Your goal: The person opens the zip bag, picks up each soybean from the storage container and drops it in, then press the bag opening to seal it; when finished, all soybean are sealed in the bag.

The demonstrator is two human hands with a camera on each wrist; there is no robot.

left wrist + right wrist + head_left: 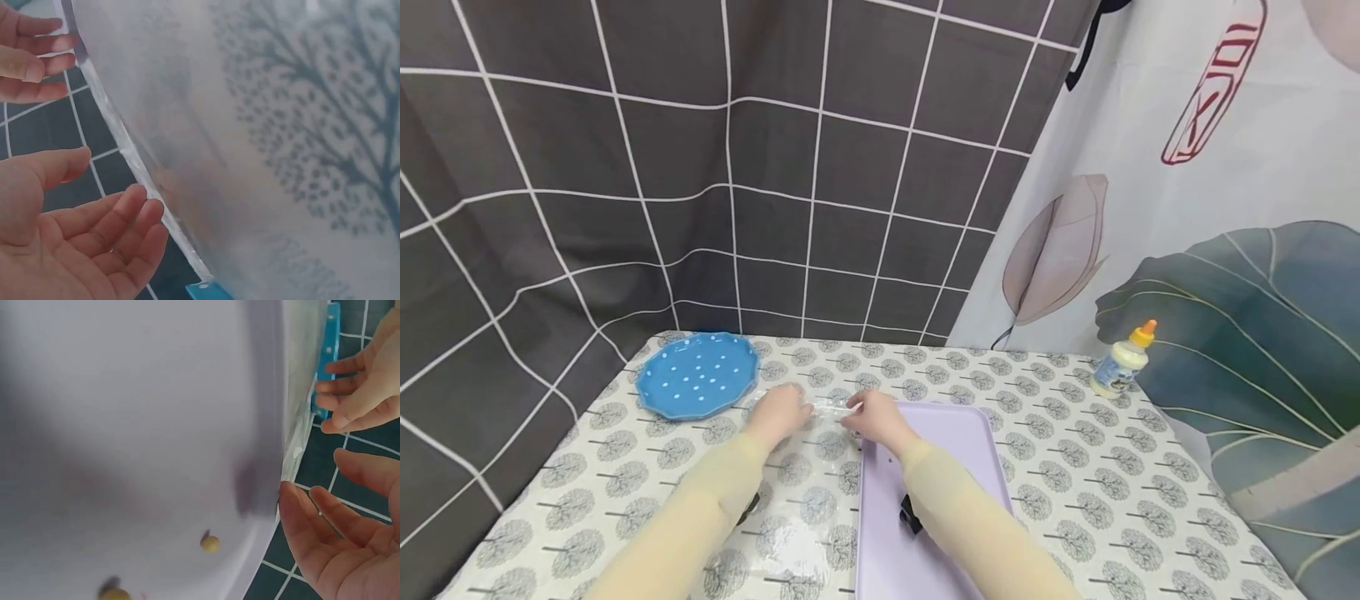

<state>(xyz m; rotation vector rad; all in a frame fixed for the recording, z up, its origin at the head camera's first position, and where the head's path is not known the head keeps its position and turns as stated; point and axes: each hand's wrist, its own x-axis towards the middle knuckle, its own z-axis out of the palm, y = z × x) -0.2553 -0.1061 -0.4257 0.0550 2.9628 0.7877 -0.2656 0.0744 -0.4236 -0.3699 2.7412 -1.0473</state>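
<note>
A clear plastic bag (797, 533) lies flat on the patterned tablecloth, its far edge running between my two hands. My left hand (778, 411) is at that far edge near the blue plate. In the left wrist view the left fingers (134, 240) are loosely bent at the bag's edge, thumb apart from them. My right hand (880, 417) is over the far left corner of a lilac tray (936, 417). The right wrist view shows the right fingertips (290, 494) right at the tray's rim and the bag's edge, the thumb spread away.
A blue scalloped plate (697, 375) with white dots sits at the back left. Small yellow round pieces (210, 544) lie in the tray. A glue bottle (1120, 367) with an orange tip stands at the back right. A dark checked curtain (775, 167) hangs behind the table.
</note>
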